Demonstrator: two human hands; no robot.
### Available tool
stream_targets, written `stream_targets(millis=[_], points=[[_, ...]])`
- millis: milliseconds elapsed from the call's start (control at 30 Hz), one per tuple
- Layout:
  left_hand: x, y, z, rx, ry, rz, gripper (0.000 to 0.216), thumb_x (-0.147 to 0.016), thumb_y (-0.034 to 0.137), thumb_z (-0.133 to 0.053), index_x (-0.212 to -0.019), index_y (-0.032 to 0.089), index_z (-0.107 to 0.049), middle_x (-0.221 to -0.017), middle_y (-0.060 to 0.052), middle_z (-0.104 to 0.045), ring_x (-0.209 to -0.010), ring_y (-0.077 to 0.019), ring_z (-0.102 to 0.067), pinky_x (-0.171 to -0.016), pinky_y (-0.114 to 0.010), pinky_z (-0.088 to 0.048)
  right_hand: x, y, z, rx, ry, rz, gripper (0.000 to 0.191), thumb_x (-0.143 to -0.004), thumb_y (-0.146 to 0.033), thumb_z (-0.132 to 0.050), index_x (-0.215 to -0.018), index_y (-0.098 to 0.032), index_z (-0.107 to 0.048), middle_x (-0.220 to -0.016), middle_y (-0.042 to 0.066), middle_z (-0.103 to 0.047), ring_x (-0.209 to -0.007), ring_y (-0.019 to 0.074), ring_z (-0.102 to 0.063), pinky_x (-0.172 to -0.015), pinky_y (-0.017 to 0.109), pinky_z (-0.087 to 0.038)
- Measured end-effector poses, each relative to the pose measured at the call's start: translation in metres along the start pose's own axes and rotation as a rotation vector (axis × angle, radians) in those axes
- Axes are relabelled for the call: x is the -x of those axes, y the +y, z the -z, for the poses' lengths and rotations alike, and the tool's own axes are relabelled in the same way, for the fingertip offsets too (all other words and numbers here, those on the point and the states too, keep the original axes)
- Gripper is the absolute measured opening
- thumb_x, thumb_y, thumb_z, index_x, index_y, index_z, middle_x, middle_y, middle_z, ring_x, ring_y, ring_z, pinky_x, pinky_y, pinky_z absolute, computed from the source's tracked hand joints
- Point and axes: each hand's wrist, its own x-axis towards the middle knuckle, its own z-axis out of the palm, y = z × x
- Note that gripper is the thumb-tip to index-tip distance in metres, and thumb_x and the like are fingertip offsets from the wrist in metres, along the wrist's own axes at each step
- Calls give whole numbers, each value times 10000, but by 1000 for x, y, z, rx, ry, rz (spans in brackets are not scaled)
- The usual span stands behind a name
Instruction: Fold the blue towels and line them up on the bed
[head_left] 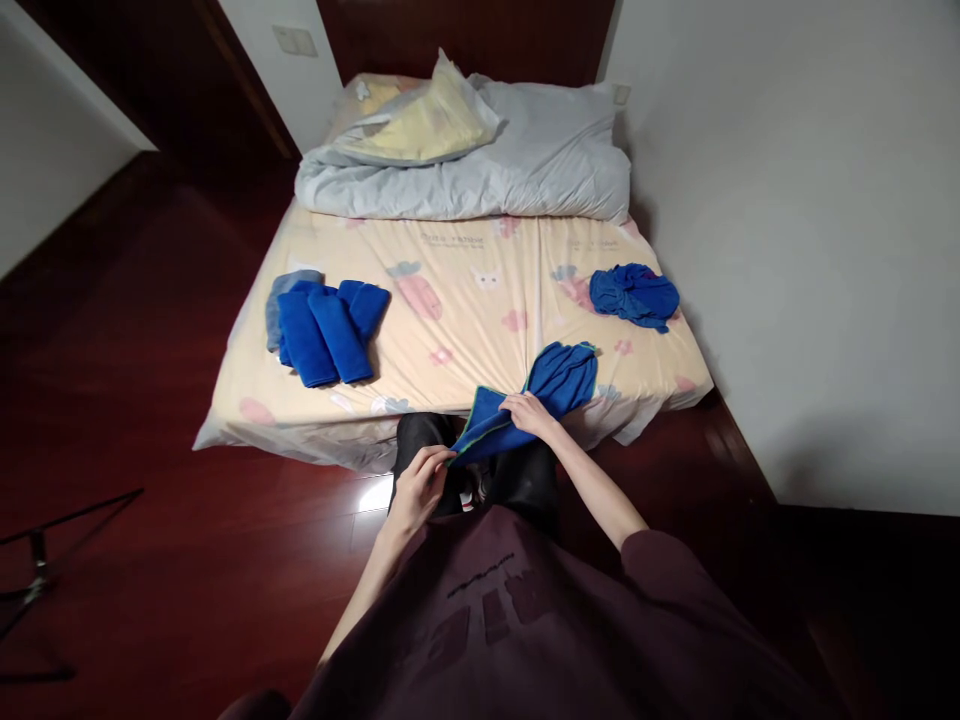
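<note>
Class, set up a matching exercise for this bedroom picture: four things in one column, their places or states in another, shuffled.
1. held towel
2. folded towels
3. crumpled towel
4. duvet

A. left side of the bed
B. bundled at the head of the bed
C. gripped by left hand and right hand
D. right side, near the wall

Pairs: 1-C, 2-A, 3-D, 4-B

A grey duvet (480, 170) lies on the bed (457, 320).

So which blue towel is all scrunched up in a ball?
The crumpled blue towel by the wall, on the bed's far right side. The folded towels lie in neat rolls on the left, and the towel in hand is spread out.
</note>
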Motion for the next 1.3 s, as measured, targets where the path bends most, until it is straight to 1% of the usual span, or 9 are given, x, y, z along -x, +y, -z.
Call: stream_targets(millis=[133, 333, 467, 600, 700, 933, 1100, 1200, 1300], points=[[-1, -2, 11, 7, 103, 17, 266, -1069, 293, -497, -1096, 215, -750, -998, -87, -764, -896, -195, -752, -828, -308, -624, 2, 22, -1, 48, -19, -7, 442, -894, 27, -561, -1199, -194, -790, -1229, 95, -771, -1220, 242, -617, -1003, 356, -422], [-1, -4, 20, 22, 229, 124, 233, -1047, 329, -571, -1044, 195, -762, -912, -67, -764, -722, -155, -696, -680, -254, -572, 11, 36, -8, 139, -79, -46, 493, -800, 60, -617, -1204, -174, -777, -1272, 123, -750, -1262, 278, -554, -1047, 406, -385], [-1, -5, 27, 35, 289, 193, 270, -1042, 386, -579, -1012, 188, -759, -883, -58, -756, -651, -136, -648, -593, -232, -512, 14, 45, -1, 142, 23, -113, 459, -863, 35, -549, -1220, -157, -766, -1245, 142, -756, -1258, 276, -556, -1056, 413, -383], [-2, -12, 37, 70, 350, 263, 302, -1037, 431, -589, -1021, 173, -745, -894, -62, -748, -643, -127, -640, -598, -229, -520, 16, 55, 21, 101, 158, -175, 459, -877, 1, -542, -1270, -133, -738, -1305, 164, -737, -1278, 298, -568, -1085, 446, -392], [-9, -14, 45, 114, 443, 283, 315, -1018, 460, -624, -1004, 163, -727, -861, -45, -727, -609, -112, -631, -583, -224, -535, 20, 58, 39, 36, 254, -208, 373, -891, -64, -581, -1214, -138, -752, -1265, 170, -747, -1251, 323, -591, -1094, 479, -415], [-33, -27, 72, 233, 735, 351, 495, -944, 655, -679, -985, 165, -625, -800, 16, -621, -489, -55, -497, -442, -197, -436, 47, 42, 68, -438, 515, -104, 309, -919, -212, -572, -1155, -221, -770, -1163, 76, -772, -1105, 258, -693, -1050, 421, -536], [-45, -41, 93, 260, 811, 338, 558, -914, 688, -705, -1012, 155, -570, -850, 21, -571, -511, -38, -482, -424, -190, -440, 71, 25, 79, -467, 596, -139, 232, -968, -398, -631, -1001, -224, -780, -999, 70, -773, -933, 232, -709, -952, 371, -567], [-57, -36, 105, 206, 840, 249, 568, -928, 682, -685, -1003, 134, -557, -836, 17, -573, -514, -43, -485, -423, -203, -450, 78, 19, 77, -445, 606, -158, 263, -969, -443, -642, -908, -216, -759, -880, 61, -754, -828, 212, -691, -856, 338, -570], [-72, -27, 119, 161, 902, 161, 550, -902, 681, -673, -961, 151, -538, -856, 6, -580, -533, -52, -482, -427, -205, -428, 84, 9, 68, -477, 601, -171, 282, -955, -482, -664, -899, -220, -753, -839, 45, -745, -746, 196, -669, -792, 330, -576]])
